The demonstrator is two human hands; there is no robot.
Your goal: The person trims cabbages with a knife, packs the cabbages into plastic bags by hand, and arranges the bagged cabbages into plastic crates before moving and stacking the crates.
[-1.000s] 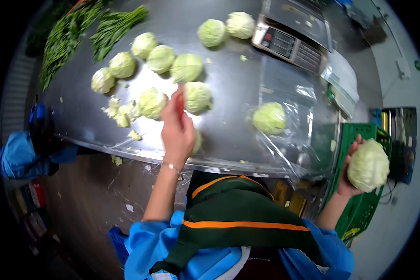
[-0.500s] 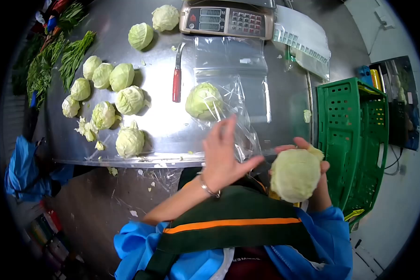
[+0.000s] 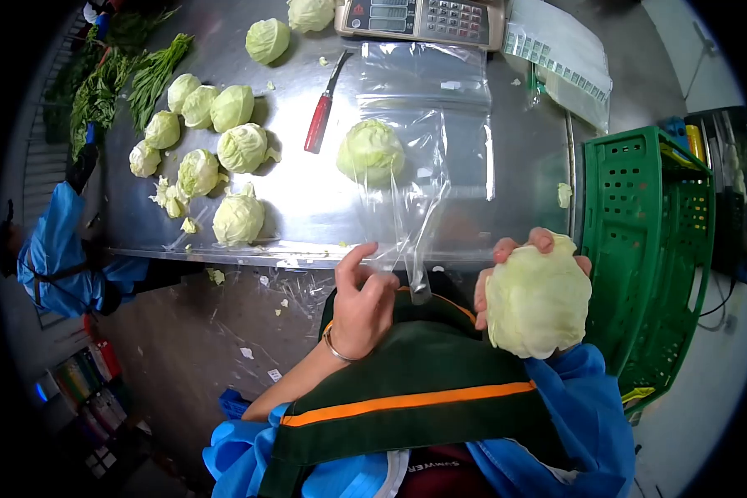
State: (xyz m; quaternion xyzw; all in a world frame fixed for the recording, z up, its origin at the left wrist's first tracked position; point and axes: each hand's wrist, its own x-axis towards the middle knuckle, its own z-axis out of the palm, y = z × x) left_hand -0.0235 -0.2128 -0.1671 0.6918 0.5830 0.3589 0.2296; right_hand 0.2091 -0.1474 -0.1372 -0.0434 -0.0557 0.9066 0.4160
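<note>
My left hand (image 3: 363, 311) is curled at the table's front edge, fingertips on the loose end of a clear plastic bag (image 3: 427, 178); the exact grip is hard to see. Inside or under the film lies a pale green cabbage (image 3: 371, 151). To the right, my right hand (image 3: 506, 249) holds another cabbage (image 3: 539, 299) above the front of my apron, its fingers wrapped around the far side. A red-handled knife (image 3: 318, 123) lies left of the bag, its blade pointing away.
Several cabbages (image 3: 242, 148) and leaf scraps (image 3: 168, 197) lie at the left, with leafy greens (image 3: 153, 76) behind. A scale (image 3: 423, 18) stands at the back, white bags (image 3: 560, 58) beside it. Green crates (image 3: 622, 241) stand right. A person in blue (image 3: 58, 249) is far left.
My left hand first put down the knife, then moved from above the bag to its loose end and curled. My right hand brought its cabbage in from the far right.
</note>
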